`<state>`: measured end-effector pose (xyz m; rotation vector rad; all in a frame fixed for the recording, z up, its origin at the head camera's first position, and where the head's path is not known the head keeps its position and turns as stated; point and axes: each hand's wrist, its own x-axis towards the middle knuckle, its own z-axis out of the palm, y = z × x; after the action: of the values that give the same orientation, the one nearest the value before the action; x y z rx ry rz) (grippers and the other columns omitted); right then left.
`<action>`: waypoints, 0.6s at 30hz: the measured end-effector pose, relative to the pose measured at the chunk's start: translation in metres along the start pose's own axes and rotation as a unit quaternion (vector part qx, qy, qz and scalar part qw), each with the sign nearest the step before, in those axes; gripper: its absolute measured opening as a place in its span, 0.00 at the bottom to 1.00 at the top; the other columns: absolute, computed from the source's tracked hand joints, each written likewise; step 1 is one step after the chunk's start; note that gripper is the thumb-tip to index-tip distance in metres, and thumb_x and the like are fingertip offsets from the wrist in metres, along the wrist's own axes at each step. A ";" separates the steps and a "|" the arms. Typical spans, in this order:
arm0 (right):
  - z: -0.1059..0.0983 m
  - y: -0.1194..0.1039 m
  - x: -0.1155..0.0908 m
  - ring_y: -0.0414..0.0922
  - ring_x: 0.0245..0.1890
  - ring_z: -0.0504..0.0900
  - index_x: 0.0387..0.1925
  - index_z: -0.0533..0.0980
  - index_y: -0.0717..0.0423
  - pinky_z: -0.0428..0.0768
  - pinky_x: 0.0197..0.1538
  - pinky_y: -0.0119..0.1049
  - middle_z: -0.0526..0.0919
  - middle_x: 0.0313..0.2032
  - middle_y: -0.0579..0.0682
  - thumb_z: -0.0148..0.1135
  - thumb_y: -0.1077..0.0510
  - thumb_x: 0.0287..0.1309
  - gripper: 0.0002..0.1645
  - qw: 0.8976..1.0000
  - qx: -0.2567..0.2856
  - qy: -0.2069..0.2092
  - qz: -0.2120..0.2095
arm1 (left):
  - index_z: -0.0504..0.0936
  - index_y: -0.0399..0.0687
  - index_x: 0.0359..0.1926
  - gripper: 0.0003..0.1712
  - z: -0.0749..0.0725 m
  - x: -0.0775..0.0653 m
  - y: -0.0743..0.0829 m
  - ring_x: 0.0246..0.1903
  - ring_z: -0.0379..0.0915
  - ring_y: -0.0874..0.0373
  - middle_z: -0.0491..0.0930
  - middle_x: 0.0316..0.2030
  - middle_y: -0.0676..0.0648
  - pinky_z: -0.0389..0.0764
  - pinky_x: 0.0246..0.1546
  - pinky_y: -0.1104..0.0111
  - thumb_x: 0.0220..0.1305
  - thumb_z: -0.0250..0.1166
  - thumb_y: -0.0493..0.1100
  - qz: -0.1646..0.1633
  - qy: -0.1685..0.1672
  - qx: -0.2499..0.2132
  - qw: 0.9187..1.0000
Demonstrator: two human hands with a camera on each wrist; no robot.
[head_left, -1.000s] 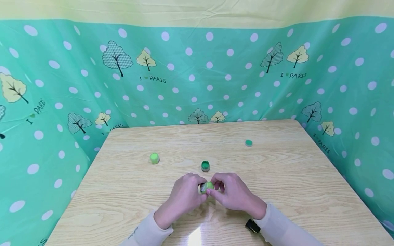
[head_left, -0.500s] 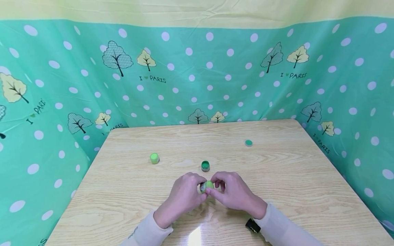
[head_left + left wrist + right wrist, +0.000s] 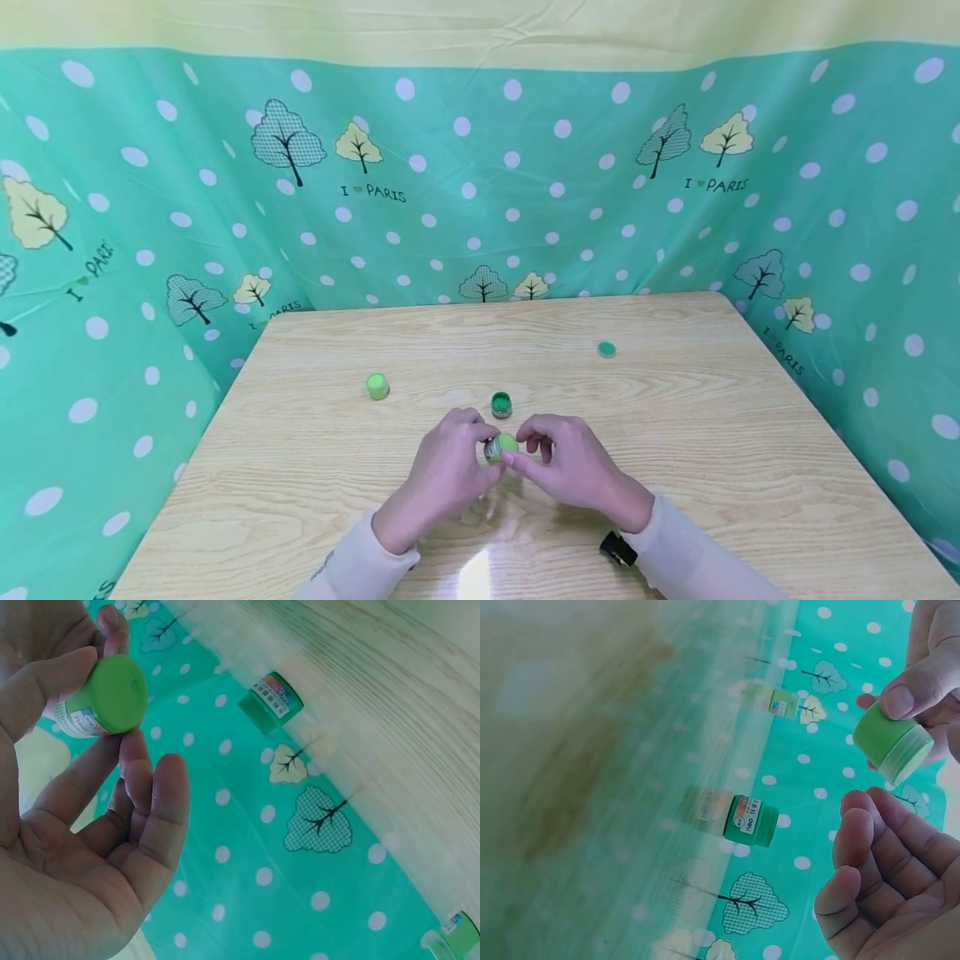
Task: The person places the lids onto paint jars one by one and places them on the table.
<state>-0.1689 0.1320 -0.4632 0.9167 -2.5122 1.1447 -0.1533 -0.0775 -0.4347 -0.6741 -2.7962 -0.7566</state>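
In the head view my left hand (image 3: 450, 467) holds a small lime-green paint jar (image 3: 493, 450) between thumb and fingers, tilted with its lid toward the right. My right hand (image 3: 573, 467) is close on the lid side. Its thumb reaches the lid's edge, and its bent forefinger stands just off it. In the right wrist view, the right fingers (image 3: 889, 870) are loosely curved below the jar (image 3: 885, 735), a narrow gap between. The left wrist view shows the left thumb and a finger pinching the jar (image 3: 112, 697).
Just beyond the hands stands a dark green jar (image 3: 500, 406) with its top off. A light green jar (image 3: 377, 386) stands farther left on the wooden table (image 3: 300, 467). A flat green lid (image 3: 606, 349) lies at the back right, before a dotted curtain (image 3: 480, 200).
Both hands and the lime-green jar have shifted slightly away from the body, the jar also a little left. The right forefinger has come off the lid's edge.
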 end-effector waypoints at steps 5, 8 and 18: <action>-0.001 0.002 0.001 0.35 0.20 0.73 0.36 0.84 0.53 0.73 0.23 0.28 0.78 0.27 0.36 0.73 0.46 0.61 0.15 1.000 0.004 0.004 -0.001 | 0.90 0.46 0.44 0.22 -0.003 0.001 -0.002 0.37 0.73 0.61 0.82 0.37 0.54 0.78 0.35 0.68 0.45 0.82 0.42 -0.016 0.000 -0.006 1.000; -0.001 0.002 0.001 0.37 0.20 0.74 0.36 0.84 0.54 0.74 0.23 0.28 0.78 0.27 0.36 0.73 0.46 0.61 0.15 1.000 0.006 0.008 0.000 | 0.90 0.47 0.43 0.21 -0.003 0.003 -0.005 0.36 0.73 0.60 0.83 0.36 0.54 0.77 0.35 0.68 0.45 0.82 0.41 -0.018 0.010 -0.008 1.000; -0.004 0.001 -0.001 0.38 0.25 0.75 0.37 0.83 0.47 0.75 0.28 0.30 0.78 0.29 0.35 0.73 0.45 0.60 0.13 1.000 -0.006 0.006 0.025 | 0.88 0.49 0.37 0.15 -0.007 0.007 -0.018 0.33 0.72 0.60 0.81 0.32 0.55 0.75 0.31 0.67 0.45 0.79 0.39 -0.038 0.037 -0.011 0.999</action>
<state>-0.1692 0.1361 -0.4610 0.8471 -2.5432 1.1455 -0.1678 -0.0922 -0.4347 -0.5339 -2.7641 -0.8089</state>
